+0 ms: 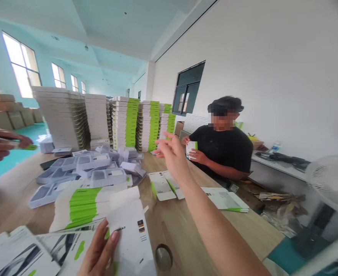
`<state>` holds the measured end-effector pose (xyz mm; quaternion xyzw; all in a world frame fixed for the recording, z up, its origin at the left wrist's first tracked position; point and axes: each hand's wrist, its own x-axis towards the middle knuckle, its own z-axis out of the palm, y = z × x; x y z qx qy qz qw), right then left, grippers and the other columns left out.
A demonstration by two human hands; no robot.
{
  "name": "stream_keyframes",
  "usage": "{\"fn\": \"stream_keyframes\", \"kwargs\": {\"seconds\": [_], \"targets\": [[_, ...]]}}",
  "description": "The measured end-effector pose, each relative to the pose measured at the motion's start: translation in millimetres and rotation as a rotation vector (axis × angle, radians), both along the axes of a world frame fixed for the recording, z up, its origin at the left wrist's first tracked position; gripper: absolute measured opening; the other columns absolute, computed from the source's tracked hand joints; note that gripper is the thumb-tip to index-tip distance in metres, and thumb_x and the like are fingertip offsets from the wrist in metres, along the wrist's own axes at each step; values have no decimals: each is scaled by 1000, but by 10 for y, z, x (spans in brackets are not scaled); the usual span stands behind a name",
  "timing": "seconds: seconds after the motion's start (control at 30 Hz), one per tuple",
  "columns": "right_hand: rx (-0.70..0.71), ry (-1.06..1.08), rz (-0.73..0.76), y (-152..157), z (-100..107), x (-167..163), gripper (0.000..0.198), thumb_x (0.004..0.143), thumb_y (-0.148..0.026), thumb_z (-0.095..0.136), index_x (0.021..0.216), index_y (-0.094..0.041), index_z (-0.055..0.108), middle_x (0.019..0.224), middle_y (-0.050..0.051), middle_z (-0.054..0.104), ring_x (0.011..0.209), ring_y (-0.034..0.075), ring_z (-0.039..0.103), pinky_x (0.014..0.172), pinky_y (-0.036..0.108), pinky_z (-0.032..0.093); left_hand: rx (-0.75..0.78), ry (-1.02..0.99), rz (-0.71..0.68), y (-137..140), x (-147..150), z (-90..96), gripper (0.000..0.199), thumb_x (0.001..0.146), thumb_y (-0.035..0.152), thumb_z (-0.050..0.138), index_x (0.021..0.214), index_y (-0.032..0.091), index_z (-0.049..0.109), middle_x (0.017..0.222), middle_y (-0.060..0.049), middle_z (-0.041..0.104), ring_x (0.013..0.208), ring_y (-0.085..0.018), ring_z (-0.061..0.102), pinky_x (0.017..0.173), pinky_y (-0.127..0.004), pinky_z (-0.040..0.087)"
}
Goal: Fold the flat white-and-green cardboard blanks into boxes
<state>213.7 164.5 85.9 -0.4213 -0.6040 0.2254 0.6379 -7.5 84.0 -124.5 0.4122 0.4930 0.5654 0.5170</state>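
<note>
Carton: white, printed, flat (pixel 133 245), on the table (pixel 186 241), under my left hand (pixel 100 245).
Left grip: fingers touching the carton; I can't tell whether they pinch.
Right hand (pixel 170 153): raised, fingers loosely spread, nothing held.
Handling: light, stiffish card, I'd judge (creases easily, perhaps); take it by the edges.
Writing: dark lettering near my thumb, small print by dark-and-orange squares; illegible to me.
</note>
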Motion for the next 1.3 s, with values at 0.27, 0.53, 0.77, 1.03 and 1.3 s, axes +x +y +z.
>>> {"fn": "stream_keyframes", "kwargs": {"seconds": [0.27, 0.53, 0.77, 1.03, 1.3], "targets": [[-8, -164, 44, -1252, -906, -246, 33, 106, -43, 48, 135, -30, 57, 122, 9, 70, 111, 23, 68, 95, 38, 56, 915, 420, -9, -206, -100, 269, 32, 106, 23, 47, 129, 32, 67, 135, -8, 68, 128, -22, 62, 106, -34, 50], [-225, -392, 442, -1575, -278, 79, 60, 106, -62, 34, 129, -25, 74, 133, 12, 72, 133, 33, 60, 115, 51, 43, 1048, 412, -109, -760, 114, 385, 31, 105, 25, 48, 127, 36, 65, 127, -10, 66, 123, -25, 63, 87, -29, 56], [-571, -571, 679, -1498, 66, 29, 51, 97, -61, 59, 125, -23, 78, 120, 7, 79, 121, 31, 67, 107, 42, 50, 866, 239, 40, -900, 286, 291, 21, 107, 30, 45, 113, 34, 65, 131, -5, 61, 122, -20, 61, 101, -29, 49], [-665, -583, 843, -1287, 175, -74, 68, 90, -69, 63, 131, -15, 73, 140, 13, 69, 136, 30, 59, 117, 39, 41, 806, 202, -26, -818, 240, 306, 22, 107, 31, 47, 110, 33, 69, 129, -4, 65, 124, -20, 61, 104, -30, 48], [-661, -974, 823, -1252, 329, -164, 58, 108, -44, 45, 156, -12, 47, 164, 10, 43, 151, 24, 41, 122, 31, 29, 778, 180, -81, -787, 214, 332, 24, 106, 35, 49, 106, 32, 72, 126, -5, 66, 121, -20, 62, 101, -29, 51]]}}
